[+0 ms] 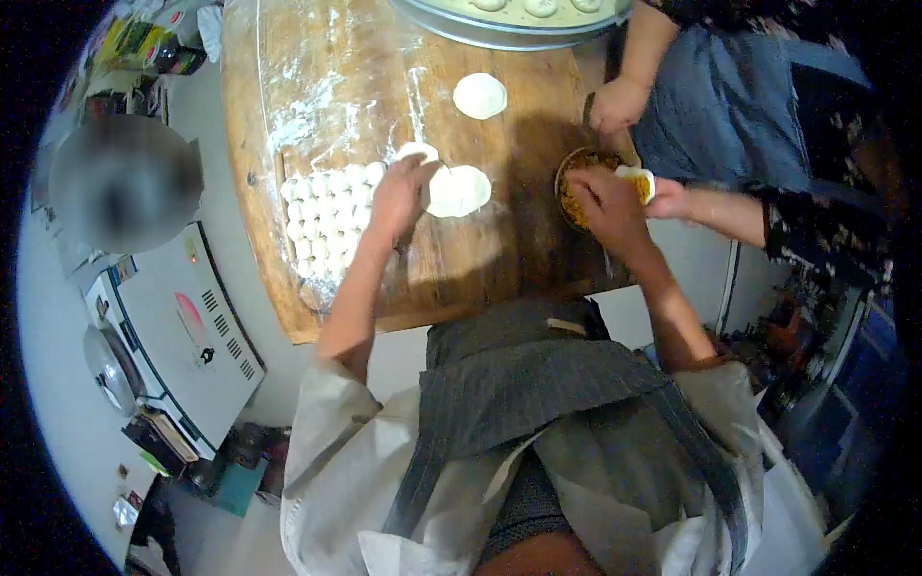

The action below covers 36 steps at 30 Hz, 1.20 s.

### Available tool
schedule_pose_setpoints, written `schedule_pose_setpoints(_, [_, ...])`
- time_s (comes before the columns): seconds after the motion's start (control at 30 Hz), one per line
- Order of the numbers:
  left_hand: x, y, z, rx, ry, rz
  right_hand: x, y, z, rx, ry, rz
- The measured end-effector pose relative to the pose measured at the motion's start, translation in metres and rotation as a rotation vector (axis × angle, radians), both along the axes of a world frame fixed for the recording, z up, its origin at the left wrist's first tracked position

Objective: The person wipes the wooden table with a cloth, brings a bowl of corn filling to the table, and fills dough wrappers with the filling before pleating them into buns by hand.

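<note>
My left hand is over the board with its fingers curled onto the edge of a round white dough wrapper. Right beside it, flat wrappers lie overlapping, and a single wrapper lies farther back. To the left of this hand sit rows of small dough pieces. My right hand is over a bowl of orange-brown filling, its fingers closed together; whatever they grip is hidden.
At the right, a co-worker's hand holds a wrapper with filling; their other hand is by the table edge. A round metal tray with filled buns stands at the back. Flour dusts the wooden table. A white cabinet stands left.
</note>
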State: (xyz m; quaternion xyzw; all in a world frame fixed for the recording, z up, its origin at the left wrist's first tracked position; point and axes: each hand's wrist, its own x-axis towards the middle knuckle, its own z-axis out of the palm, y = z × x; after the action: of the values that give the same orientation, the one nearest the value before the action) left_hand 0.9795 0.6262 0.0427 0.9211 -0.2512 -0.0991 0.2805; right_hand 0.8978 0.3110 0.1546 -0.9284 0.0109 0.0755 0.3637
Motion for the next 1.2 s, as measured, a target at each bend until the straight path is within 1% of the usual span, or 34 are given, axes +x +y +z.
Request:
schedule_pose_setpoints(0.07, [0.029,0.0,-0.018,0.074,-0.136,-0.254,-0.046,-0.006,0.004,-0.11,0.033,-0.06])
schedule_pose_setpoints(0.1, [0.038,-0.002,-0.02,0.073,-0.143,-0.277,-0.069,-0.01,-0.003,-0.11,0.028,-0.083])
schedule_pose_setpoints(0.17, [0.053,-0.007,-0.021,0.237,-0.155,-0.502,-0.11,-0.023,-0.023,-0.143,0.086,-0.342])
schedule_pose_setpoints(0.2, [0.057,-0.009,-0.018,0.237,-0.161,-0.526,-0.124,-0.029,-0.025,-0.141,0.084,-0.366])
schedule_pose_setpoints(0.27, [0.067,-0.012,-0.013,0.259,-0.096,-0.646,-0.15,-0.039,-0.031,-0.227,0.111,-0.471])
schedule_pose_setpoints(0.3, [0.074,-0.013,-0.019,0.231,-0.139,-0.724,-0.163,-0.042,-0.037,-0.219,0.113,-0.493])
schedule_pose_setpoints(0.33, [0.077,-0.015,-0.024,0.236,-0.142,-0.747,-0.174,-0.045,-0.046,-0.246,0.122,-0.524])
schedule_pose_setpoints(0.4, [0.082,-0.02,-0.03,0.233,-0.233,-0.852,-0.189,-0.05,-0.068,-0.268,0.126,-0.57])
schedule_pose_setpoints(0.43, [0.081,-0.023,-0.021,0.236,-0.238,-0.866,-0.195,-0.052,-0.081,-0.285,0.147,-0.614])
schedule_pose_setpoints(0.5, [0.08,-0.029,-0.005,0.349,-0.181,-0.883,-0.202,-0.052,-0.109,-0.301,0.169,-0.671])
schedule_pose_setpoints(0.53, [0.08,-0.028,-0.009,0.351,-0.186,-0.893,-0.198,-0.049,-0.117,-0.305,0.094,-0.698])
schedule_pose_setpoints(0.57, [0.083,-0.024,-0.014,0.356,-0.132,-0.911,-0.196,-0.049,-0.123,-0.306,0.054,-0.719])
schedule_pose_setpoints(0.6, [0.086,-0.022,-0.017,0.363,-0.081,-0.93,-0.191,-0.046,-0.123,-0.307,0.013,-0.738])
schedule_pose_setpoints(0.63, [0.083,-0.021,-0.001,0.365,-0.088,-0.941,-0.18,-0.039,-0.109,-0.219,0.097,-0.734])
schedule_pose_setpoints(0.67, [0.073,-0.019,0.027,0.256,-0.111,-0.883,-0.17,-0.032,-0.101,-0.133,0.181,-0.729])
schedule_pose_setpoints(0.7, [0.064,-0.019,0.043,0.14,-0.132,-0.825,-0.164,-0.028,-0.107,-0.139,0.179,-0.745])
schedule_pose_setpoints(0.73, [0.064,-0.016,0.041,0.042,-0.048,-0.788,-0.158,-0.027,-0.117,-0.18,0.157,-0.7])
schedule_pose_setpoints(0.77, [0.054,-0.024,0.081,0.385,0.109,-0.634,-0.156,-0.027,-0.12,-0.226,0.138,-0.655])
schedule_pose_setpoints(0.8, [0.05,-0.015,0.075,0.215,0.258,-0.423,-0.152,-0.026,-0.113,-0.245,0.135,-0.67])
schedule_pose_setpoints(0.83, [0.047,-0.006,0.056,-0.166,0.206,-0.388,-0.144,-0.023,-0.104,-0.233,0.149,-0.631])
schedule_pose_setpoints(0.87, [0.043,-0.001,0.044,-0.178,0.202,-0.402,-0.139,-0.023,-0.097,-0.217,0.165,-0.591])
schedule_pose_setpoints(0.9, [0.041,0.005,0.035,-0.504,0.523,-0.183,-0.137,-0.024,-0.095,-0.223,0.161,-0.603])
schedule_pose_setpoints(0.93, [0.034,0.006,0.033,-0.816,0.842,0.056,-0.136,-0.024,-0.094,-0.288,0.075,-0.568])
schedule_pose_setpoints(0.97, [0.019,0.002,0.025,-1.077,0.972,0.288,-0.135,-0.025,-0.093,-0.35,-0.008,-0.53])
schedule_pose_setpoints(1.0, [0.0,-0.011,0.03,-1.293,1.056,0.46,-0.138,-0.026,-0.09,-0.35,-0.006,-0.538])
schedule_pose_setpoints(1.07, [-0.027,-0.035,0.043,-1.52,1.295,0.485,-0.14,-0.029,-0.081,-0.415,-0.064,-0.51])
schedule_pose_setpoints(1.1, [-0.034,-0.037,0.024,-1.612,1.388,0.351,-0.14,-0.032,-0.074,-0.417,-0.061,-0.511])
schedule_pose_setpoints(1.13, [-0.05,-0.052,0.034,-1.642,1.478,0.386,-0.141,-0.036,-0.067,-0.426,-0.046,-0.495])
schedule_pose_setpoints(1.2, [-0.074,-0.075,0.03,-1.578,1.474,0.396,-0.143,-0.046,-0.07,-0.433,-0.028,-0.476])
